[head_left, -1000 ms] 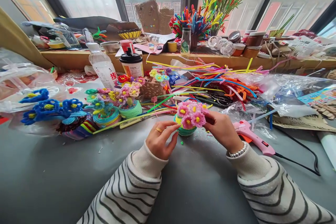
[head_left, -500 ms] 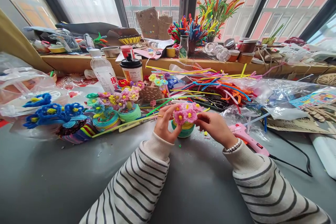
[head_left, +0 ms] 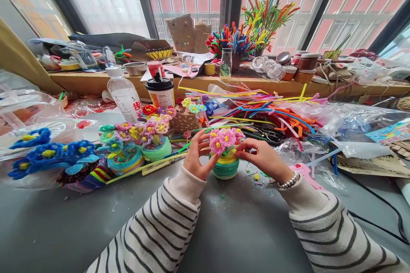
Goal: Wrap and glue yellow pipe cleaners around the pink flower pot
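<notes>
A small round pot point(head_left: 225, 168) wound in teal and yellow stands upright on the grey table. It holds a bunch of pink pipe-cleaner flowers point(head_left: 221, 141) with yellow centres. My left hand point(head_left: 197, 155) curves round the left side of the pot, thumb at the front and fingers behind the flowers. At the right side, just under the blossoms, the thumb and forefinger of my right hand point(head_left: 264, 158) are pinched together beside a greenish leaf. What lies between those fingertips is hidden.
Left of my hands stand more pots with blue flowers point(head_left: 48, 153) and pastel flowers point(head_left: 155, 130). Behind lies a heap of pipe cleaners point(head_left: 272, 108). A pink glue gun point(head_left: 306, 175) with a black cord lies at the right. A bottle point(head_left: 123, 96) and a cup point(head_left: 160, 91) stand behind.
The camera view has shifted slightly, so more of the pot shows beneath the flowers. My right fingertips have moved a little lower along the bunch. My left hand keeps its place round the pot.
</notes>
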Demonstrator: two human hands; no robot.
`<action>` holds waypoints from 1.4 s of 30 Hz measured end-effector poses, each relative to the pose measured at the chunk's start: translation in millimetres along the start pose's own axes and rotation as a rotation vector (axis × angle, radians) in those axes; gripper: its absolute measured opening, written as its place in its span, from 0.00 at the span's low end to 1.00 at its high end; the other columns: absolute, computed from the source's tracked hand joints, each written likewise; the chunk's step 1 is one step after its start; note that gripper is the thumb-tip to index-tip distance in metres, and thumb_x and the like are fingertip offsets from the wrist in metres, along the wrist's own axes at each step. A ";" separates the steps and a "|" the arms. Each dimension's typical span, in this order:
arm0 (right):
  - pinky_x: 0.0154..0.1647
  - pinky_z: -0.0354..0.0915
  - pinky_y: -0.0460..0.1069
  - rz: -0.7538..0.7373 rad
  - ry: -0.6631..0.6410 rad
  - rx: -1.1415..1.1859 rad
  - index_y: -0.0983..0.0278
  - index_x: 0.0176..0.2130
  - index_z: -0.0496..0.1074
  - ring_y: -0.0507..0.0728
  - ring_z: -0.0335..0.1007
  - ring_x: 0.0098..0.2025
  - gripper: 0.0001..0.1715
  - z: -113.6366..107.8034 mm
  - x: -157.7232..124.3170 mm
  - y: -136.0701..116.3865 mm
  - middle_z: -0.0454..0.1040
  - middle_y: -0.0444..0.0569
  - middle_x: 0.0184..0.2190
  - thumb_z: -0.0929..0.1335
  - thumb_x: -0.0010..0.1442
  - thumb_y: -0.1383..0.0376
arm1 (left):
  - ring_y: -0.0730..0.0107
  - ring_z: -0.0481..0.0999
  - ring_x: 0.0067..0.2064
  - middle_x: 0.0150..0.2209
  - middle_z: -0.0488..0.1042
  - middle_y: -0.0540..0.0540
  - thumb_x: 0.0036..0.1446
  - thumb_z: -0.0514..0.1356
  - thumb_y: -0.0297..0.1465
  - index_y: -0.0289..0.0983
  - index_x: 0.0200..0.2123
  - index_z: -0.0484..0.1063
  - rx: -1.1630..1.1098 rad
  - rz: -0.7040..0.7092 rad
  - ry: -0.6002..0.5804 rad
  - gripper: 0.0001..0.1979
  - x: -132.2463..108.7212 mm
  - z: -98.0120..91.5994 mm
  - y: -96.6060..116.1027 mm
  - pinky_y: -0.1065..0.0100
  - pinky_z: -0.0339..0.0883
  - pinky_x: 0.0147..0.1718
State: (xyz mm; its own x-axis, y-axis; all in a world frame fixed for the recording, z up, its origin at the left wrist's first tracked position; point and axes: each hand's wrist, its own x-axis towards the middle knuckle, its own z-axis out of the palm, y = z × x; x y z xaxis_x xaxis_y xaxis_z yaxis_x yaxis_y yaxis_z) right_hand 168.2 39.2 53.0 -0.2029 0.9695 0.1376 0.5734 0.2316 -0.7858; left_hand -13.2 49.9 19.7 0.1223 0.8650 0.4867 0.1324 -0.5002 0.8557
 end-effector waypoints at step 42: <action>0.36 0.60 0.47 -0.043 -0.304 0.004 0.65 0.32 0.70 0.55 0.63 0.34 0.14 -13.5 23.8 0.2 0.71 0.45 0.30 0.64 0.48 0.57 | 0.58 0.65 0.46 0.47 0.60 0.41 0.45 0.57 0.34 0.41 0.45 0.60 0.416 0.142 -0.139 0.21 -20.7 3.1 -2.1 0.56 0.61 0.45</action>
State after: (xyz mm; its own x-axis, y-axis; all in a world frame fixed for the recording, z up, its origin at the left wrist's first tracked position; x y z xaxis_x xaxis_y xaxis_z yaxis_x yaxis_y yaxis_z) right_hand 174.2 63.4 64.3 -0.4552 0.8903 -0.0153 0.5559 0.2707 -0.7859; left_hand -13.0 32.9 7.3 0.2949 0.7874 0.5413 0.4846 -0.6115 0.6255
